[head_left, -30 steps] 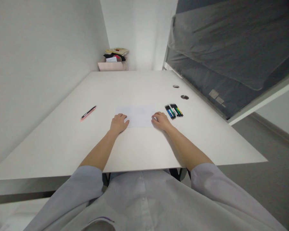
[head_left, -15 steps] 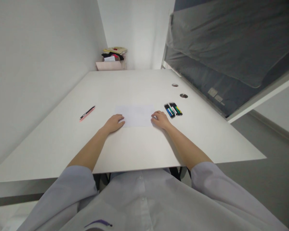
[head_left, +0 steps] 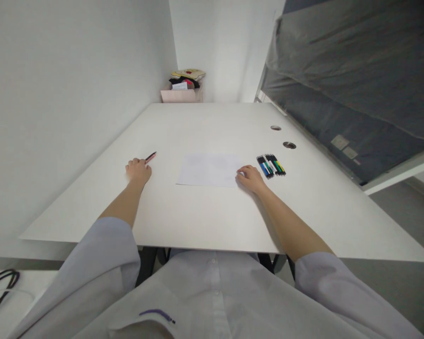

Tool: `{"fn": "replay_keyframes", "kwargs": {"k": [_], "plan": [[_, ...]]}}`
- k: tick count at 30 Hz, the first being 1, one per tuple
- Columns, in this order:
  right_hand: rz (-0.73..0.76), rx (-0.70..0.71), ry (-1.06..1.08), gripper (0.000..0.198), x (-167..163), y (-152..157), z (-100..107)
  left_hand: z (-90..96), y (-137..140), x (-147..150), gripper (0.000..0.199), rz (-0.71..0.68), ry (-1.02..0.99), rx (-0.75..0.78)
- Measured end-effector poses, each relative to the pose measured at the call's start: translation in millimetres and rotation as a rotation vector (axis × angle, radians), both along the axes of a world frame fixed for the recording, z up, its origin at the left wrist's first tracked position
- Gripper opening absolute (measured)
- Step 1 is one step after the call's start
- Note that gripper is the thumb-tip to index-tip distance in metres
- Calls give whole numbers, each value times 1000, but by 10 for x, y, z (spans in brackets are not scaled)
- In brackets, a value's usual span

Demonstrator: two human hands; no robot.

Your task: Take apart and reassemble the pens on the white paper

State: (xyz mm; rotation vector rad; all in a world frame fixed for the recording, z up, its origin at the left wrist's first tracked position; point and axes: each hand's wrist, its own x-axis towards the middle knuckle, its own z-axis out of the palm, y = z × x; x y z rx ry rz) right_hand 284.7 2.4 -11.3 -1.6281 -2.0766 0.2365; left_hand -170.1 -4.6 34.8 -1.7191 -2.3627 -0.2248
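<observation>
A blank white sheet of paper lies flat on the white table in front of me. My right hand rests at the sheet's right edge, fingers bent and a little apart from the thumb, fingertips touching the paper. Over to the left, my left hand is on a dark pen with a pinkish-red strip alongside. Its thumb is spread from the fingers. Only the far end of the pen shows; the hand covers the rest. A row of several markers with blue, green, white and yellow parts lies beyond my right hand.
Two round metal-rimmed holes are set in the table's right side. A pale box with cloth and other items stands at the far end. Dark sheeting hangs at the right. Black cable lies at lower left.
My left hand has left the paper's left edge and moved left onto the pen. The right hand stays at the paper's right edge. The whole view has shifted slightly.
</observation>
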Motion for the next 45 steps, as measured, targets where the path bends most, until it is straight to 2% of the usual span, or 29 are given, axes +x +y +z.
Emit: {"fn": "replay_keyframes", "kwargs": {"k": [10, 16, 21, 24, 29, 32, 34, 38, 41, 45], "plan": [[9, -9, 1, 34, 2, 11, 12, -9, 132, -28, 41, 75, -20, -32], [8, -14, -4, 34, 7, 17, 19, 85, 241, -49, 35, 118, -113, -189], [-6, -12, 7, 33, 5, 35, -1, 181, 221, 135, 19, 23, -241, -167], [-6, -10, 43, 32, 13, 46, -15, 191, 195, 372, 12, -59, -461, -69], [21, 70, 230, 32, -11, 6, 70, 114, 170, 988, 12, -293, -1161, 149], [42, 60, 387, 35, -122, -87, 189, 43, 99, 1434, 13, -440, -1553, 165], [88, 16, 470, 36, -241, -170, 267, -2, 19, 1688, 17, -494, -1739, 138], [199, 3, 577, 36, -494, -308, 360, -69, -145, 1962, 28, -541, -1847, 22], [181, -13, 619, 30, -601, -330, 360, -107, -205, 1999, 32, -527, -1850, -10], [168, -111, 790, 25, -587, -252, 287, -148, -182, 1975, 32, -528, -1826, -8]]}}
